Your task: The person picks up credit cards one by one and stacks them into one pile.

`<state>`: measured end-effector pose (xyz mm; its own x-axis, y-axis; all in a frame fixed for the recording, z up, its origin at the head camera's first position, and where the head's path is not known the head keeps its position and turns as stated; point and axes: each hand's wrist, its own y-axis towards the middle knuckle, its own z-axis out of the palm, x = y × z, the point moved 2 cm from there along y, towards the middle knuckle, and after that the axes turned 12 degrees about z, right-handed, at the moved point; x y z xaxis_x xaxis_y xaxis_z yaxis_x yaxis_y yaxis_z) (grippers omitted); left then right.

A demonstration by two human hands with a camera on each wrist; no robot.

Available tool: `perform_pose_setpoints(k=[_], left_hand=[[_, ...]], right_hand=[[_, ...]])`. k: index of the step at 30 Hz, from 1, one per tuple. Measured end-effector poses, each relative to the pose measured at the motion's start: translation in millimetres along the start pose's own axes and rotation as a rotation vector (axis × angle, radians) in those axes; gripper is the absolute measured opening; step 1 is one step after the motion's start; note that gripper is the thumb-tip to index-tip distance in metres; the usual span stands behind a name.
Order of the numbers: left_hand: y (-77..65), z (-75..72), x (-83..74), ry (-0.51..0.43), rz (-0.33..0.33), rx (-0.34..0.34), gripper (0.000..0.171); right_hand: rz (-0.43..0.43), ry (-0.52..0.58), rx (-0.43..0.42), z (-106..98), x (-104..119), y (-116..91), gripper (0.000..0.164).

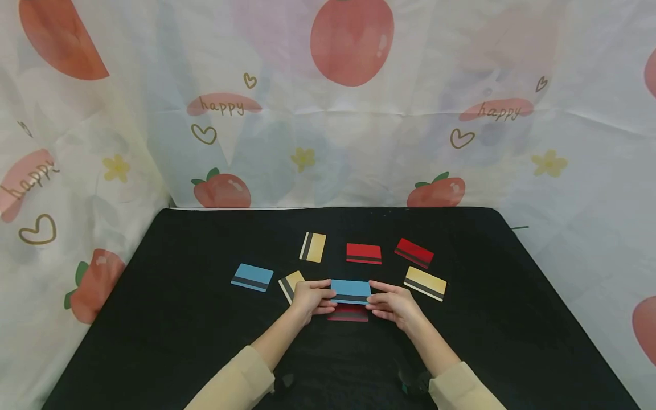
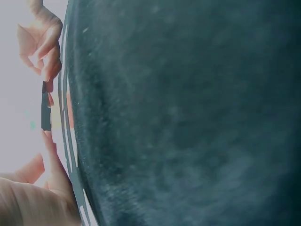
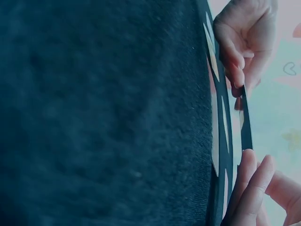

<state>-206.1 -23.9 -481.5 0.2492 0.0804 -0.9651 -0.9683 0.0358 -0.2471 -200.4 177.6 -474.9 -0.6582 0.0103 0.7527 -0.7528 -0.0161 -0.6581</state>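
Between both hands a blue card with a dark stripe is held by its short ends. My left hand pinches its left end, and my right hand pinches the right end. Seen from the side, the card is a thin dark edge raised above the table, thumb and fingers at each end. On the table, partly behind the blue card in the head view, lies a red card. A yellow card sits beside my left hand, which partly hides it.
More striped cards lie on the black tabletop: a blue card at left, a yellow card and red cards farther back, and a yellow card at right. A printed curtain surrounds the back and sides.
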Motion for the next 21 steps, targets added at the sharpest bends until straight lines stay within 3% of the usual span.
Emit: perform_pose_setpoints(k=[21], left_hand=[[-10.5, -2.5, 12.2, 0.072, -0.015, -0.025, 0.039]], right_hand=[[-0.014, -0.033, -0.013, 7.0, -8.6, -7.4, 0.048]])
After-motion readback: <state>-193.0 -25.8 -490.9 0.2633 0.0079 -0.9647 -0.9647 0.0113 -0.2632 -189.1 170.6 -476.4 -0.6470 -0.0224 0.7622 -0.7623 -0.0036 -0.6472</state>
